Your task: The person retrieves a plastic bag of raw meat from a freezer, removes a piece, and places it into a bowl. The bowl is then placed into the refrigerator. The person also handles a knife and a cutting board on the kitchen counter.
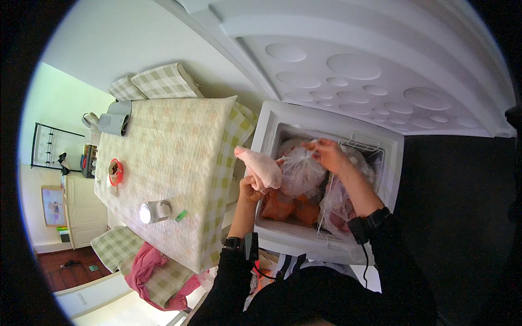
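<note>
A pale raw poultry leg (261,166) is held in my left hand (250,189), over the left rim of the chest freezer (271,112). My right hand (328,155) grips the gathered top of a clear plastic bag (302,173) inside the freezer; the bag's contents are blurred. Below that bag lie orange packages (291,208). On the right, a white wire basket (361,142) holds another clear bag with reddish, meat-like contents (339,210). The freezer's white lid (350,89) stands raised behind.
Left of the freezer stands a table with a floral cover (171,163). It carries a glass jar (155,212), a green scrap (180,215) and a red bowl (116,172). A pink cloth (147,265) hangs over a checked chair (110,246).
</note>
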`<control>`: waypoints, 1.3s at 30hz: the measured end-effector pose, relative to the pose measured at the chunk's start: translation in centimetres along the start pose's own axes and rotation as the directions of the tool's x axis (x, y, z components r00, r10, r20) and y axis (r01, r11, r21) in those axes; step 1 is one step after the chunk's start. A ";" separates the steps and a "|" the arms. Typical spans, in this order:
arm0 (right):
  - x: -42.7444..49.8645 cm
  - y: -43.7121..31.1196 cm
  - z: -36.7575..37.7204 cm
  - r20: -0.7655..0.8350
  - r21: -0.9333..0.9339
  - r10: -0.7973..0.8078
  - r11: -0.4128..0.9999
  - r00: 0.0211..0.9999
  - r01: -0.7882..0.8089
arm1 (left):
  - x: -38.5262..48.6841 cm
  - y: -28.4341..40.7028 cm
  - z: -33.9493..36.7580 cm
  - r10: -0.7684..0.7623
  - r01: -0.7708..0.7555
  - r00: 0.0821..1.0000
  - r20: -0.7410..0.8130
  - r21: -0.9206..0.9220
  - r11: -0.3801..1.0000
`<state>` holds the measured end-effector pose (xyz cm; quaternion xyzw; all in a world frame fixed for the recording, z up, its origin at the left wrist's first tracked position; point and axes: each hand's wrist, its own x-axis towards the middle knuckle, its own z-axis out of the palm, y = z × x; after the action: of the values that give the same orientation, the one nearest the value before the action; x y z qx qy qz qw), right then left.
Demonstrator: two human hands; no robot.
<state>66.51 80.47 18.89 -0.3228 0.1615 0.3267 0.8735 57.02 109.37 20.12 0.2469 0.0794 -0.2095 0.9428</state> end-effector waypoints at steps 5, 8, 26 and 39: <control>-2.0 2.4 2.7 0.199 -0.513 -0.072 0.842 0.977 0.167 | 2.0 -0.8 2.2 -0.075 0.073 0.996 -0.055 -0.032 0.997; -1.8 1.9 1.9 0.175 -0.666 -0.144 0.711 0.974 0.225 | 3.1 -0.8 3.0 -0.068 0.066 0.987 -0.146 -0.018 0.998; 0.8 -3.9 1.2 0.428 -0.760 -0.082 0.506 0.900 0.407 | 10.3 0.3 -0.3 -0.435 0.418 0.879 0.195 0.120 0.900; 4.0 0.8 -7.9 -0.124 -0.817 -0.498 0.542 0.858 0.196 | 2.6 3.0 -5.1 -0.519 0.571 0.821 -0.239 0.346 0.744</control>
<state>68.29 77.49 10.70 -0.7461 0.0840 0.1192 0.6497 60.44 113.35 16.37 0.4143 0.1632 -0.4715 0.7612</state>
